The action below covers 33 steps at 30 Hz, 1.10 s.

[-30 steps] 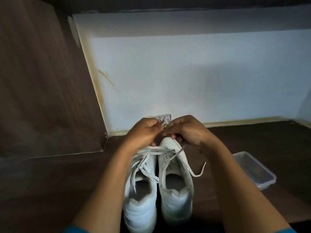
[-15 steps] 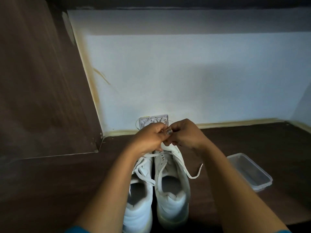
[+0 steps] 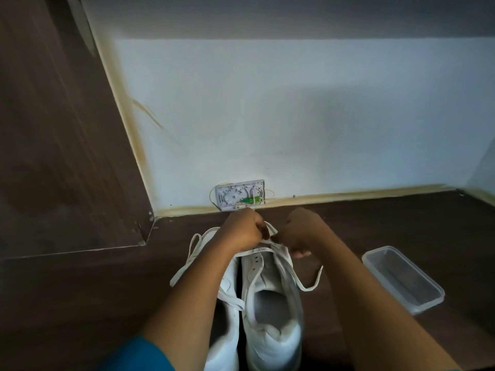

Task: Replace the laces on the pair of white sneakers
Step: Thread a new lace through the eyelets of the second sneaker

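Observation:
Two white sneakers stand side by side on the dark wood floor, toes toward the wall. The right sneaker [image 3: 270, 311] is in full view; my left forearm covers much of the left sneaker [image 3: 226, 328]. My left hand [image 3: 241, 231] and my right hand [image 3: 300, 231] sit over the toe end of the right sneaker, each pinching the white lace [image 3: 263, 241] that runs between them. A loose end of that lace [image 3: 308, 286] trails off to the right. Another loose white lace [image 3: 187, 263] loops out left of the left sneaker.
A clear plastic container [image 3: 401, 278] lies on the floor to the right of the sneakers. A small white wall box [image 3: 241, 195] with a green part sits at the base of the pale wall. A dark wooden panel [image 3: 59, 129] rises on the left.
My hands have drawn apart and come down a little, and a stretch of lace now shows between them. The left loose lace has swung out to the left.

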Each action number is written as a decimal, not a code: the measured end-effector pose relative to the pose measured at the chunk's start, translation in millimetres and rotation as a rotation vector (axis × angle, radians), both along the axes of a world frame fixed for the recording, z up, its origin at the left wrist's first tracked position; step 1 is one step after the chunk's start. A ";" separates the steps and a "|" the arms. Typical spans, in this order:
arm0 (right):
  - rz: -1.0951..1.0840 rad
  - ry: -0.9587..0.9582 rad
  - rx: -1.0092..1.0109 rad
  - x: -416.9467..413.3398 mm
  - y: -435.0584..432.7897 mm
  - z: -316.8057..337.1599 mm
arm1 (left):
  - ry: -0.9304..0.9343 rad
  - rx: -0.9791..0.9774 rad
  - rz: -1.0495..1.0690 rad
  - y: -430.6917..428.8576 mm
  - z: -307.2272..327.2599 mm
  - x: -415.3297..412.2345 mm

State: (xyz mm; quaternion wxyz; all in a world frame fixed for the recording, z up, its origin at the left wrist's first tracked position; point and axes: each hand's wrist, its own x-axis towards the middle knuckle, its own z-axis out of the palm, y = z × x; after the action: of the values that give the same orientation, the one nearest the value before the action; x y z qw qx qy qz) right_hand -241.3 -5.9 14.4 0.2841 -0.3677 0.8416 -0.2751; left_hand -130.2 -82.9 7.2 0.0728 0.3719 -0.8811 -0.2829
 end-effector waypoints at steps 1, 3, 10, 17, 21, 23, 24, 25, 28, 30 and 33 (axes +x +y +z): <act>0.006 -0.001 0.048 3.5 -1.6 -2.3 | 0.023 -0.021 0.010 -0.9 -3.7 -0.6; 0.032 0.071 0.088 9.3 -5.1 -3.8 | 0.085 -0.002 0.044 -4.3 -11.4 -1.3; 0.119 0.308 0.120 13.2 -12.6 -4.9 | 0.145 0.047 0.062 -8.4 -22.9 -1.1; 0.007 0.161 0.059 -2.0 -12.7 -17.7 | 0.274 0.011 0.063 1.9 -30.1 -0.1; -0.025 0.055 0.002 -5.6 -12.9 -22.4 | 0.355 -0.048 0.052 5.8 -33.5 0.4; -0.028 0.039 -0.016 -6.4 -11.1 -21.1 | 0.382 -0.089 0.021 6.5 -35.4 -0.3; -0.023 0.030 -0.024 -7.1 -10.1 -19.9 | 0.397 -0.114 0.002 7.0 -36.1 -0.1; -0.017 0.023 -0.025 -7.7 -9.0 -18.9 | 0.407 -0.136 -0.012 7.7 -36.4 0.3; -0.012 -0.025 -0.048 -7.0 -5.5 -16.6 | 0.404 -0.133 0.004 5.6 -37.2 1.2; 0.001 -0.045 -0.076 -7.1 -4.4 -16.5 | 0.391 -0.041 0.058 3.6 -35.8 1.0; 0.018 -0.053 -0.094 -8.5 -2.6 -16.2 | 0.375 0.066 0.086 0.2 -33.3 1.1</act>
State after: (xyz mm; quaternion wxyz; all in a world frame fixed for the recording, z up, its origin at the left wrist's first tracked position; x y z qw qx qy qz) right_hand -249.8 -8.5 -1.7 0.2909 -0.3811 0.8166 -0.3215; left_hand -129.1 -82.7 -26.1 0.2353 0.3523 -0.8256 -0.3728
